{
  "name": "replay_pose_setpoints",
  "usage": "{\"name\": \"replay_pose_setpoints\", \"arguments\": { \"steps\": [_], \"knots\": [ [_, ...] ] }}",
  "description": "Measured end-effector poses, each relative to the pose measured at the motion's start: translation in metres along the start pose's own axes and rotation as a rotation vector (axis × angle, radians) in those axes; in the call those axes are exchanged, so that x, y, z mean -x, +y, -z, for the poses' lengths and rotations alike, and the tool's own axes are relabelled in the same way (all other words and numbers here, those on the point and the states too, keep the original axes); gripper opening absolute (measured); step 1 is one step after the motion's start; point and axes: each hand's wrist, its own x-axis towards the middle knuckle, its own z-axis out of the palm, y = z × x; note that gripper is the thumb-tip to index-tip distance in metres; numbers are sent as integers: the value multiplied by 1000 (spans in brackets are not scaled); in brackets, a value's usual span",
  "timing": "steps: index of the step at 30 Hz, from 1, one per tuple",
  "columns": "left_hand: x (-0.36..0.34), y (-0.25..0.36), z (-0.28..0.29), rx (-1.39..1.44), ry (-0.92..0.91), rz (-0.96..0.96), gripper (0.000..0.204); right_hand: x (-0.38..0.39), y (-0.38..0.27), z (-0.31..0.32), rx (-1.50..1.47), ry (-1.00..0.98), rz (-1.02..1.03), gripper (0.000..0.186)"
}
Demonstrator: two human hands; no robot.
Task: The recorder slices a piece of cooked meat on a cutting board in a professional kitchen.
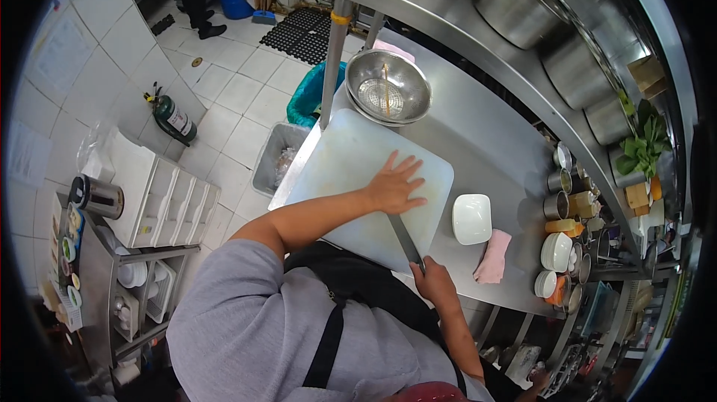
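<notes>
My left hand [396, 184] is palm down over the white cutting board [336, 149], its fingers spread wide and nothing held in it. A knife [405, 237] is gripped at its handle by my right hand [435, 281], near the board's front right edge. Its blade slants across the board up toward my left palm, and the tip is partly hidden beside that hand. No food shows on the board. A white square bowl [471, 220] stands just right of the board, with a folded pink cloth [493, 256] beside it.
At the board's far edge sits a metal bowl [403, 96] with a perforated base and a thin brown stick-like thing. Steel pots [515, 6] line the upper shelf. White bowls [556, 251] and containers stand at right. A grey bin [269, 155] is left of the table.
</notes>
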Motion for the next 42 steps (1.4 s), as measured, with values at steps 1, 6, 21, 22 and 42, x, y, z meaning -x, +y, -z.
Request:
{"name": "replay_pose_setpoints", "arguments": {
  "steps": [1,6,21,22,42],
  "knots": [
    [0,4,2,44,-14,-76,60,5,-5,6,10,-6,-5,38],
    [-1,-4,-6,244,-100,-187,59,8,-17,17,69,-71,-52,35],
    [-22,-32,3,377,-406,-56,67,-30,-53,64,192,-194,-118,36],
    [-24,-33,4,366,-395,-57,67,-32,-55,67,225,-209,-104,37],
    [-23,-16,20,175,-620,-111,77,-5,-15,-8,96,-104,-120,38]
  ]
}}
